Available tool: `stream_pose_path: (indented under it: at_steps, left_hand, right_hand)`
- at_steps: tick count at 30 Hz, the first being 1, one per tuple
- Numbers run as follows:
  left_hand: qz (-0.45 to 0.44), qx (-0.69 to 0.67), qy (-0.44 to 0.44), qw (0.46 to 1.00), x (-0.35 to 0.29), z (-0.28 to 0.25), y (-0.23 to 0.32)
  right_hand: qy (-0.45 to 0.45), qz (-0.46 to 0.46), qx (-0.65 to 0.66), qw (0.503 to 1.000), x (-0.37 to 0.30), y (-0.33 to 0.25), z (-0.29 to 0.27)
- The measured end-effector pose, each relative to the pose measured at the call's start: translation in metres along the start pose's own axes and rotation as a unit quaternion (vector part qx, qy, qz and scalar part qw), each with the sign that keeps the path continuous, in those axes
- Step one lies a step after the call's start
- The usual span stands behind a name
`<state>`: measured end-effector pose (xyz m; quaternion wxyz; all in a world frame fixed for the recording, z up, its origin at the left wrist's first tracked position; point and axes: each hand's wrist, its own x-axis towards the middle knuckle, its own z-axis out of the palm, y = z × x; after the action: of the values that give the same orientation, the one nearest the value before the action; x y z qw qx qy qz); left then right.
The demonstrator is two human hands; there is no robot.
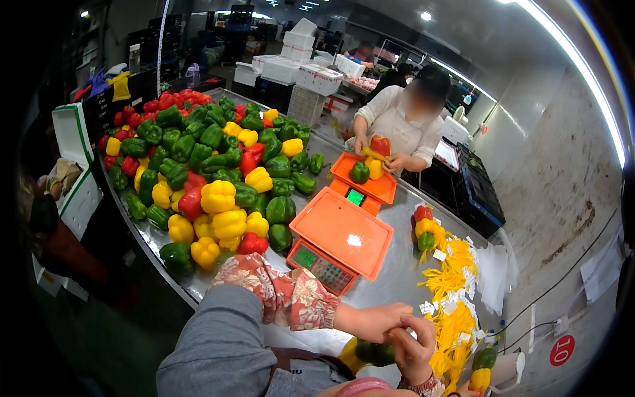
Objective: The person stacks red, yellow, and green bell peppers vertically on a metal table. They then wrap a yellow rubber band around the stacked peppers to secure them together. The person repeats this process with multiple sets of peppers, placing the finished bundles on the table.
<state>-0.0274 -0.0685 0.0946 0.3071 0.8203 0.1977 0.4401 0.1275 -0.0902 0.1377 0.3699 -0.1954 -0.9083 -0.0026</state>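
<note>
My left hand (382,321) reaches in from the left in a floral sleeve, its fingers closed against my right hand (414,344). The right hand is also closed, thumb and fingers pinched together. Whatever lies between the fingertips is too small or hidden to make out. Just below the hands are a dark green bell pepper (374,352) and a yellow bell pepper (352,356), partly covered by my arms. A heap of yellow net bags (453,331) with white tags lies right beside my right hand. An orange scale (344,231) stands beyond my left forearm.
Red, green and yellow bell peppers (211,165) heap the metal table's left side. Across the table, a co-worker (407,122) handles peppers over a second orange scale (364,178). Stacked peppers (424,228) lie at right. Another hand (468,389) is beside a green-and-yellow pepper stack (483,370).
</note>
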Motion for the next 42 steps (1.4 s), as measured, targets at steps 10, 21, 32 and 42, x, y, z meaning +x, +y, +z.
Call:
stream_pose_path:
  at_steps: [10,21,32,42]
  left_hand:
    - [0.196,0.126,0.093,0.968,-0.022,0.010,-0.016]
    - [-0.264,-0.095,-0.013,0.960,-0.001,0.010,0.000]
    - [-0.456,-0.339,-0.156,0.808,0.016,-0.021,0.010]
    - [-0.441,-0.319,-0.112,0.831,0.009,-0.017,0.016]
  right_hand:
    - [0.117,0.403,0.331,0.845,-0.038,0.004,0.016]
    - [0.120,0.388,0.270,0.873,-0.062,0.006,0.027]
    - [0.109,0.229,0.156,0.955,-0.056,-0.005,0.008]
    - [0.017,0.276,0.142,0.951,-0.036,-0.006,-0.005]
